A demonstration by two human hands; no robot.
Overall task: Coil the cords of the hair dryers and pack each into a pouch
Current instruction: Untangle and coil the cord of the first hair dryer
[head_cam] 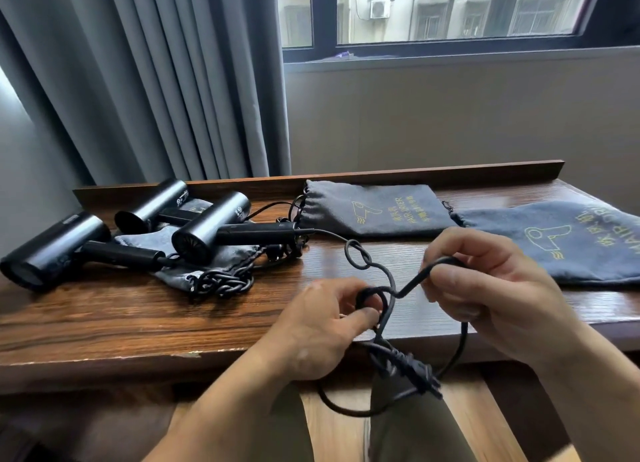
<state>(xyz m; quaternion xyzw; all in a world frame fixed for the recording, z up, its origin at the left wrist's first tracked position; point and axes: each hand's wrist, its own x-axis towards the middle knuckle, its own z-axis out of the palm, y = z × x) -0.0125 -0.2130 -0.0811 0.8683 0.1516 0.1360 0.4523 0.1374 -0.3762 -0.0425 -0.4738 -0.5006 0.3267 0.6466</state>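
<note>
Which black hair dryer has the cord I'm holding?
The rightmost black cylindrical hair dryer: its black cord runs to the left hand and right hand; the other two lie farther left.

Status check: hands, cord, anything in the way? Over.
Left hand pinches a loop of the cord; right hand grips it further along. Cord not yet coiled, loose knot in it, plug hanging below the table edge. Pouch lies flat behind.
</note>
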